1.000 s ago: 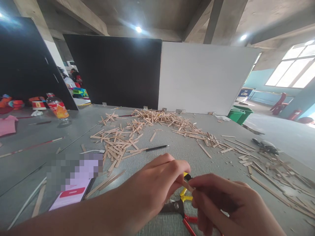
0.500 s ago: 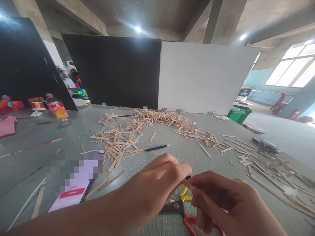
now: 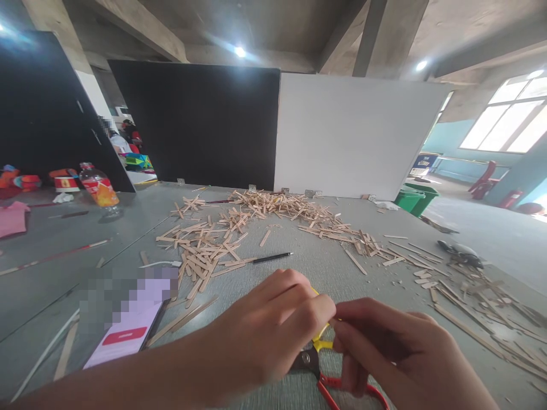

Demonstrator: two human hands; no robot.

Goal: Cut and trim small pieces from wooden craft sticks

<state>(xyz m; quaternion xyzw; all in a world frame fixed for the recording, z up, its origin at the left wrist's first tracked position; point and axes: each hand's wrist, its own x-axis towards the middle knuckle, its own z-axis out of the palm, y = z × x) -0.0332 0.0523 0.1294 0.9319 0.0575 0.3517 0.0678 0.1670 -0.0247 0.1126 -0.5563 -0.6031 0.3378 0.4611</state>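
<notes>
My left hand [image 3: 282, 327] is curled closed, its fingertips meeting those of my right hand [image 3: 384, 341]. Both pinch a small wooden stick [image 3: 335, 320], of which only a sliver shows between the fingers. Just beneath lie red-handled cutters [image 3: 306, 359] with a dark head, partly covered by both hands. Yellow handles [image 3: 323, 344] of another tool show beside them, the rest of it hidden. Farther forward, a black pen [image 3: 273, 258] rests on the grey table [image 3: 307, 279].
Loose wooden sticks [image 3: 209, 245] are heaped in an arc across the table, with more strips [image 3: 470, 324] at right. A phone [image 3: 128, 330] and white cable [image 3: 45, 353] lie left. A bottle [image 3: 100, 191] stands farther back, before black and white panels [image 3: 359, 134].
The wooden stick between my hands has become mostly hidden as the fingertips closed together. My left hand has shifted slightly, uncovering more of the yellow handles.
</notes>
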